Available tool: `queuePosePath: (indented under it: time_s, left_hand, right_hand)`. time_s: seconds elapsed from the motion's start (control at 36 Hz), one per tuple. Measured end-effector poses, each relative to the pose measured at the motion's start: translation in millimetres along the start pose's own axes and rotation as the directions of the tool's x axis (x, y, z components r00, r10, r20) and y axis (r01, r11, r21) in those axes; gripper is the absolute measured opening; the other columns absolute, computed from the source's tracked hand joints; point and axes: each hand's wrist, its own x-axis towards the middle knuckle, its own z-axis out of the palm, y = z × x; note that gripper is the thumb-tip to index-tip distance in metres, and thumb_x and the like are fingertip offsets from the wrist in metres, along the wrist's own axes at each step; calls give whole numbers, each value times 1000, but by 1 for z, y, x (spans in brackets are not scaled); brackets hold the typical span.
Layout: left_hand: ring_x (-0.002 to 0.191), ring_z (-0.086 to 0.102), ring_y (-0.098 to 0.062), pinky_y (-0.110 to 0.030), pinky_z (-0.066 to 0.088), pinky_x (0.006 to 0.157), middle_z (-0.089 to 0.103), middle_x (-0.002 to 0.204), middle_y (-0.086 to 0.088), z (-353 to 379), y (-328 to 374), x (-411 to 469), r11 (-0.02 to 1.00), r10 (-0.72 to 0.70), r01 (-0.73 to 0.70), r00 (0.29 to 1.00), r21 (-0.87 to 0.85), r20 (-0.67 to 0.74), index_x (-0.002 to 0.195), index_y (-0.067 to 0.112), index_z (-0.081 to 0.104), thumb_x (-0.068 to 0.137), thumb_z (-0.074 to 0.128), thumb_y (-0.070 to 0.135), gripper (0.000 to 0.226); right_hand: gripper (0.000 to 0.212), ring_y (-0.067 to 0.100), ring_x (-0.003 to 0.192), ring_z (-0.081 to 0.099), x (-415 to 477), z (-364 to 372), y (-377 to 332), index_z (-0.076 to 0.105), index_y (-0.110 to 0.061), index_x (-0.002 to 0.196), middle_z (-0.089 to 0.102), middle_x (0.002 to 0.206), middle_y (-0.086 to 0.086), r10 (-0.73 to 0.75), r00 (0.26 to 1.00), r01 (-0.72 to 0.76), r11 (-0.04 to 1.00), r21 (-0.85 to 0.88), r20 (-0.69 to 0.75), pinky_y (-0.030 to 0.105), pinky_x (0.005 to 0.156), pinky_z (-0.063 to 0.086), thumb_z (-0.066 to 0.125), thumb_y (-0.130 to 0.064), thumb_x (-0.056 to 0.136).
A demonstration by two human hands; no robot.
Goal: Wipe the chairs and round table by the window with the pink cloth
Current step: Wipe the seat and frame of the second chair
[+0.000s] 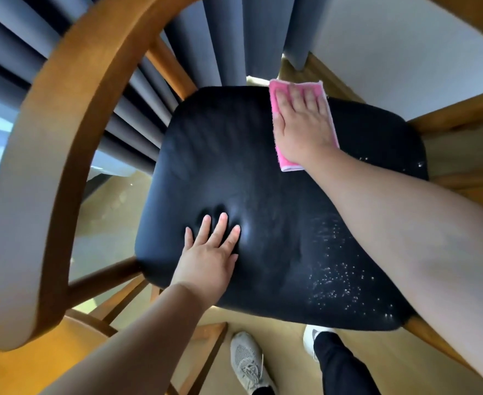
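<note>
A wooden chair with a black padded seat (251,178) fills the view. My right hand (303,124) lies flat with straight fingers on the folded pink cloth (277,104), pressing it onto the far right part of the seat. My left hand (208,252) rests flat on the near left part of the seat, its fingertips denting the padding. White specks (340,280) dot the near right part of the seat. The round table is not in view.
The chair's curved wooden backrest (49,155) arcs round the left side. Grey curtains (228,38) hang beyond the seat and a white wall (405,52) stands at the far right. My feet in pale shoes (248,363) stand on the light floor below the seat.
</note>
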Motion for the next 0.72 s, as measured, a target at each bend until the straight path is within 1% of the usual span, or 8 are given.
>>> queuePosePath:
  time_s: [0.08,0.17,0.36,0.42,0.5,0.64,0.69,0.72]
  left_hand:
    - [146,-14,-29,-52,-2,116,-16,159,2,1,1,-1,1000,-5,5,1000,27,18,152,30,-4,103,19,40,55]
    - [146,-13,-29,-51,-1,116,-16,159,2,-1,-1,1,999,-3,3,1000,33,7,152,30,-3,103,19,40,55]
    - [146,-10,-29,-52,3,117,-13,160,1,-2,-2,4,999,1,-1,1000,43,-2,153,29,-1,103,21,41,56]
    - [146,-9,-29,-52,4,117,-12,160,1,-3,-2,5,999,4,-4,1000,42,-5,153,28,0,103,22,41,56]
    - [146,-8,-29,-52,4,117,-11,160,2,-4,-2,5,1000,3,-3,1000,28,-10,153,28,2,102,24,40,56]
    - [146,-7,-30,-52,5,117,-10,160,1,-7,1,3,1000,-12,12,1000,21,4,153,27,5,102,25,39,56]
    - [146,-2,-33,-51,9,117,-5,161,-2,-11,6,2,999,-25,26,1000,45,-11,153,25,9,101,28,37,56]
    - [145,2,-34,-49,11,116,0,161,-4,-14,10,2,997,-30,33,999,63,-42,152,24,13,100,30,36,56]
  right_hand:
    - [59,29,151,1,-20,5,0,0,-18,156,3,164,8,49,999,-49,999,14,2,45,122,-2,9,-38,102]
    - [59,29,150,-6,-48,13,-1,-5,-17,156,-6,164,7,88,996,-88,996,13,19,46,122,-3,8,-38,102]
    - [59,27,149,-14,-130,33,-12,-11,-17,154,-12,163,5,150,986,-153,987,48,72,44,121,-8,6,-37,101]
    - [59,27,150,-13,-157,43,-16,-10,-17,154,-10,163,5,165,983,-170,984,58,78,46,121,-7,3,-37,101]
    - [62,29,150,-9,-199,60,-25,-2,-16,156,-2,164,7,188,978,-196,977,81,93,48,122,-2,3,-40,99]
    - [60,33,150,7,-255,74,-36,16,-12,155,16,161,11,127,986,-141,980,138,106,53,119,16,18,-36,100]
    - [60,34,149,11,-258,74,-35,19,-12,153,19,160,10,128,988,-140,980,143,90,53,118,18,21,-36,99]
    - [60,34,149,12,-258,74,-35,19,-12,153,20,160,10,129,988,-141,979,147,86,53,117,18,22,-36,98]
